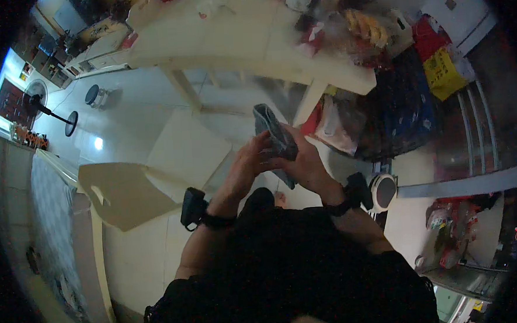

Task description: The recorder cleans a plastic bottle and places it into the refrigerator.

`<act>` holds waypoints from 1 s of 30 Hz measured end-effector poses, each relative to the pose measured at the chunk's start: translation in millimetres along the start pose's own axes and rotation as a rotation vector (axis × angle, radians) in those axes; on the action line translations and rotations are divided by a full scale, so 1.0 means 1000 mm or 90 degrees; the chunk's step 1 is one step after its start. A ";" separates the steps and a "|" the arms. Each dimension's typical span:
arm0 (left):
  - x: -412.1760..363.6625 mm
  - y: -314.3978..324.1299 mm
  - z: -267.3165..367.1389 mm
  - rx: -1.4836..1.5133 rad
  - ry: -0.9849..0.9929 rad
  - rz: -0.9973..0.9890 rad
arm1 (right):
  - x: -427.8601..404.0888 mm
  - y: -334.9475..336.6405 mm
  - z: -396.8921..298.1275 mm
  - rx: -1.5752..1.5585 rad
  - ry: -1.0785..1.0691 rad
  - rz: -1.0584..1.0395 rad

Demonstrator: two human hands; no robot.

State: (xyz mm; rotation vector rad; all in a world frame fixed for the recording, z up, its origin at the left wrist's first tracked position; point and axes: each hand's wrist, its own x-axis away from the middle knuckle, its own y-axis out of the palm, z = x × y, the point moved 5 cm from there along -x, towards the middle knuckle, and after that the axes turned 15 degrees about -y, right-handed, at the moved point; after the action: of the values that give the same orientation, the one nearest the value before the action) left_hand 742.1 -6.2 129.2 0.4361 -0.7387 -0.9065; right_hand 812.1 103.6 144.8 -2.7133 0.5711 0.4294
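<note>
Both my hands are on a folded grey cloth [279, 136], held in front of my body above the tiled floor. My left hand [253, 158] grips its left side with bent fingers. From the right, my right hand [307, 161] clasps the cloth near its middle. One folded end points up and away from me, and a lower corner hangs down between my wrists. Parts of the cloth are hidden behind my fingers. Each wrist wears a black strap with a small dark device.
A cream table [230, 35] stands ahead, with bags and bananas [365, 28] at its right. A pale chair [128, 192] is on my left, near a bed-like piece [54, 233]. Farther off are a stool [95, 95] and a standing fan [54, 113]. Bags lie under the table's right end.
</note>
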 end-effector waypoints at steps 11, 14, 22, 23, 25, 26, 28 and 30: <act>-0.155 -0.108 0.045 0.079 -0.072 -0.104 | -0.164 -0.023 0.082 -0.340 0.281 0.021; -0.195 -0.123 0.086 0.101 -0.074 -0.036 | -0.206 -0.018 0.123 -0.636 0.341 0.100; -0.280 -0.162 0.199 -0.062 0.012 0.177 | -0.305 -0.007 0.227 -0.227 0.240 -0.001; -0.288 -0.174 0.207 -0.090 0.036 0.213 | -0.330 -0.010 0.217 -0.285 0.274 0.049; -0.304 -0.182 0.227 -0.116 0.051 0.284 | -0.376 -0.027 0.223 -0.122 0.210 0.026; -0.310 -0.180 0.237 -0.111 0.039 0.320 | -0.397 -0.036 0.231 -0.038 0.181 0.015; -0.325 -0.180 0.244 -0.121 0.011 0.359 | -0.435 -0.054 0.250 0.002 0.129 0.089; -0.341 -0.191 0.258 -0.172 0.013 0.365 | -0.473 -0.068 0.268 0.047 0.078 0.138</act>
State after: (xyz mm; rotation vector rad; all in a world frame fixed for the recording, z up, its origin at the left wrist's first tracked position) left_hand 311.4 161.3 52.4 -0.0145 -0.6598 -0.4491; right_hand 368.9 421.3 89.0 -2.6301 0.9011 0.2887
